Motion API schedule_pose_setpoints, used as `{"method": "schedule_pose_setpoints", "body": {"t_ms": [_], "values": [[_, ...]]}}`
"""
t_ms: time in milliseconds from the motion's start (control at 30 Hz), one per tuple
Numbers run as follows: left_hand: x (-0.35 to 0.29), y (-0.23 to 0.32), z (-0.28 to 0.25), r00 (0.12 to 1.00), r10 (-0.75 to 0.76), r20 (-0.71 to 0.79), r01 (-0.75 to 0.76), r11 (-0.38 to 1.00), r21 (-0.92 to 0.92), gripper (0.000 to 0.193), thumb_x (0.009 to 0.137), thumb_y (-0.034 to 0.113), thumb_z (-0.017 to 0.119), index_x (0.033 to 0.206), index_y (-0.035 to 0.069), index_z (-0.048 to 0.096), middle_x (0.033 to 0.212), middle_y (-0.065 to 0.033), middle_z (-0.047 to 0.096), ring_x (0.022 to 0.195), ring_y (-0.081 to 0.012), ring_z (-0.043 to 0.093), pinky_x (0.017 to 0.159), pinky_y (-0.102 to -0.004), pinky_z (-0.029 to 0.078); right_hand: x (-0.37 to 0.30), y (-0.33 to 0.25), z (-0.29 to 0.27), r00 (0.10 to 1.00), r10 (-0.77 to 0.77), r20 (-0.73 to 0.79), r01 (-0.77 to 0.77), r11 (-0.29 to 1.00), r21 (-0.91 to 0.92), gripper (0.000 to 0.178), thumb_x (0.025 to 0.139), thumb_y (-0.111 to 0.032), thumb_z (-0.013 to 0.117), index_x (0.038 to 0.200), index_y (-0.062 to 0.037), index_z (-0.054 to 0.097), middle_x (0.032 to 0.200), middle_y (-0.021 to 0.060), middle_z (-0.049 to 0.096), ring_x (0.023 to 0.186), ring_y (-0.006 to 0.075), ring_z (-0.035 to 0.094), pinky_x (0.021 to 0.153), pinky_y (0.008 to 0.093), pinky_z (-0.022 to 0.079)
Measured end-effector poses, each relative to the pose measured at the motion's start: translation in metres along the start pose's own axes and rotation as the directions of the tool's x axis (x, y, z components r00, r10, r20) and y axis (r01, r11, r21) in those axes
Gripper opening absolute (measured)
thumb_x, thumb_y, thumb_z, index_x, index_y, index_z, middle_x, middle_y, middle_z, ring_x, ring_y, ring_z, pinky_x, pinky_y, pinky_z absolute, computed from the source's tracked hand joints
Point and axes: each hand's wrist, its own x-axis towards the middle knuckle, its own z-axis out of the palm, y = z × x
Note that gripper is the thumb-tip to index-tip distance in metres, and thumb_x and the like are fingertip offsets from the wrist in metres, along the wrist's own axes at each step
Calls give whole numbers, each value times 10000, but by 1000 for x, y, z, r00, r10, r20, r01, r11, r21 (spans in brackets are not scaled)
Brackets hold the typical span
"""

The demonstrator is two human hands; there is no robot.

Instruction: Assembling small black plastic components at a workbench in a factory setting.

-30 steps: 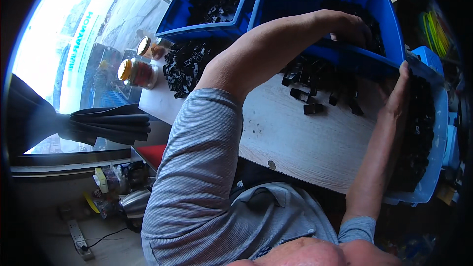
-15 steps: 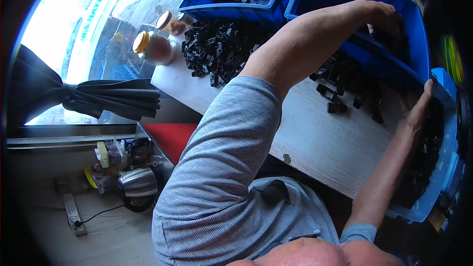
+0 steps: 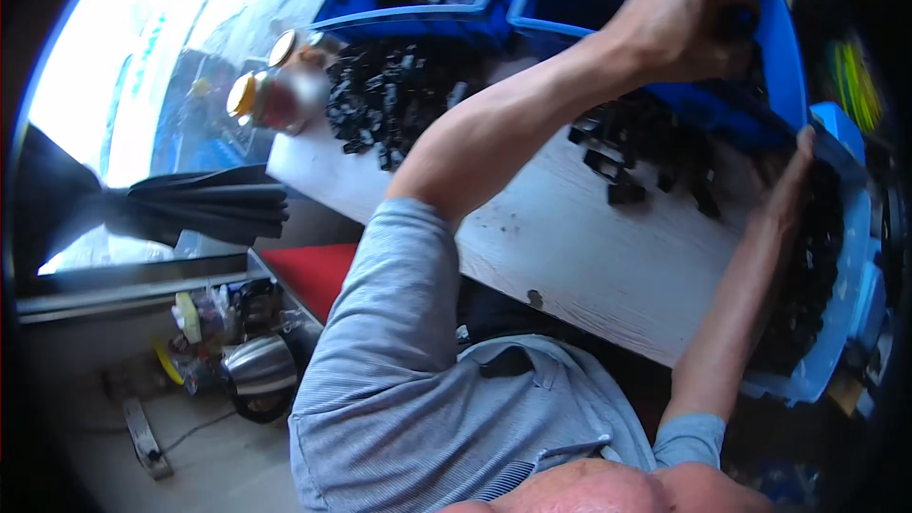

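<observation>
My left hand is raised over the near side of the right blue bin. Its fingers are curled around dark pieces that look like black plastic parts, though motion blurs them. At that bin's near right corner, my right hand grips the bin low down, thumb pointing up along the wall. More black plastic parts lie loose on the white table just in front of the bin. Shadow hides most of the bin's inside.
A second blue bin with black parts stands at the far left, a large heap of parts before it. Lidded jars stand by the window. A translucent bin of black parts is beside my right forearm. A kettle sits lower left.
My left hand has come up out of the right blue bin and back toward me, fingers curled. My right hand stays at the bin's corner. The whole view has shifted slightly.
</observation>
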Motion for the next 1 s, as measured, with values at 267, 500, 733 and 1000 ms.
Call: {"method": "schedule_pose_setpoints", "body": {"t_ms": [267, 500, 733, 1000], "values": [[-86, 21, 6, 956, 288, -56, -258, 916, 307, 461, 756, 122, 790, 1189, 232, 675, 1132, -157, 607, 917, -318, 652, 671, -387, 574, 1, 6, -3, 978, -202, -49, 202, 979, -11, 1129, 782, -772, 638, 1630, -147, 229, 1653, 206, 247, 1489, 408, 300, 1125, 625, 353], [-121, 9, 38, 974, 182, 133, -224, 849, 478, 480, 808, 264, 779, 1256, 313, 614, 1310, -180, 522, 1234, -413, 487, 875, -543, 500, 8, 15, -10, 967, -241, -85, 231, 967, -107, 1106, 789, -780, 626, 1616, -145, 257, 1623, 215, 301, 1483, 399, 316, 1159, 585, 328], [-122, 19, 33, 991, 101, 84, -131, 839, 529, 471, 809, 293, 827, 1253, 214, 689, 1390, -205, 552, 1256, -433, 521, 1008, -570, 460, 30, 34, -16, 955, -290, -63, 279, 950, -140, 1041, 795, -765, 633, 1580, -136, 363, 1573, 219, 395, 1437, 396, 390, 1135, 536, 365], [-47, 14, -10, 946, 323, 26, -303, 853, 425, 256, 870, 175, 793, 1110, 110, 732, 1138, -110, 730, 1042, -278, 702, 839, -377, 588, 16, 17, -2, 953, -275, -126, 268, 961, -69, 924, 830, -774, 565, 1452, -91, 557, 1474, 222, 530, 1376, 371, 479, 1132, 441, 371]]}}
